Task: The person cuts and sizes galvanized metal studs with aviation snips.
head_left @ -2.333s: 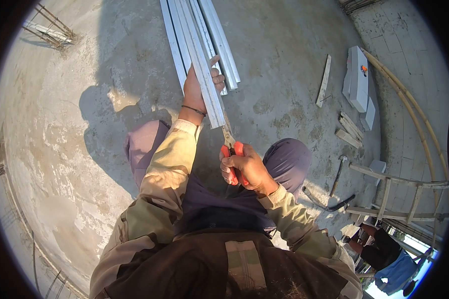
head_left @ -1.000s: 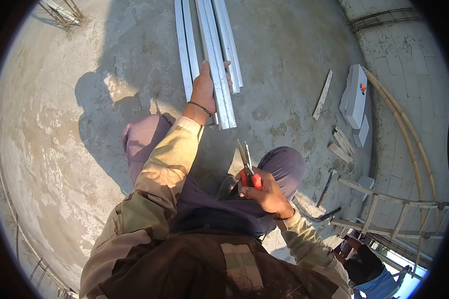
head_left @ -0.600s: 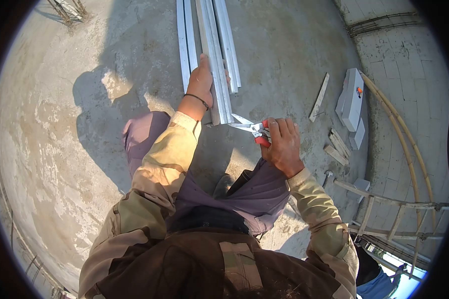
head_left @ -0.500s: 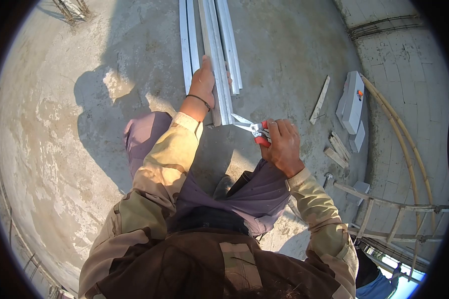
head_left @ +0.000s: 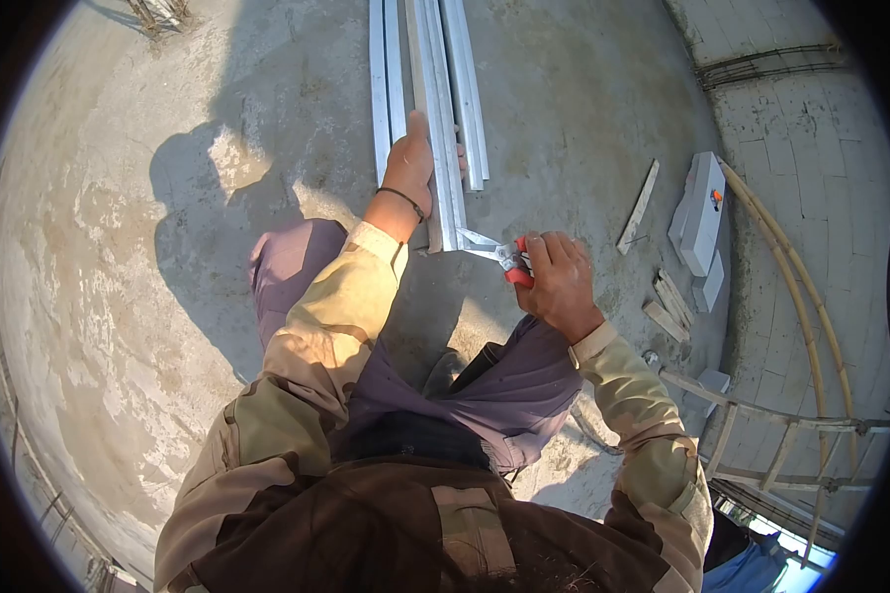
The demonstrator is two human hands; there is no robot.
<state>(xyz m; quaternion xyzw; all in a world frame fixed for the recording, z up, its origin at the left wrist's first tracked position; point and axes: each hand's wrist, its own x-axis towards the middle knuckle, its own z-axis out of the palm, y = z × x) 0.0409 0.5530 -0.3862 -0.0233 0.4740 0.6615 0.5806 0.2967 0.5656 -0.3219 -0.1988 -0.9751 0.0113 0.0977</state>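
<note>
My left hand (head_left: pixel 411 173) is wrapped round a long metal channel (head_left: pixel 442 168) close to its near end. Red-handled snips (head_left: pixel 509 259) are in my right hand (head_left: pixel 561 282), fingers closed over the grips. The blades of the snips meet the right edge of the channel's near end; how far they have bitten in cannot be made out. Other metal channels (head_left: pixel 473 128) lie just right of the held one, and a further pair of strips (head_left: pixel 387 89) lies on its left. The fingertips of my left hand show past the channel's right side.
On the right lie a thin wood strip (head_left: pixel 639 207), short wood pieces (head_left: pixel 670 306) and white blocks (head_left: pixel 702 212) with a small orange object (head_left: pixel 717 198) on top. Bamboo poles (head_left: pixel 789 257) lean beyond them. A wooden ladder (head_left: pixel 781 455) lies at lower right. Rebar stubs (head_left: pixel 156 14) stand at upper left.
The snips' blades have come closer together on the channel's edge. The channel and my left hand have shifted slightly right in view.
</note>
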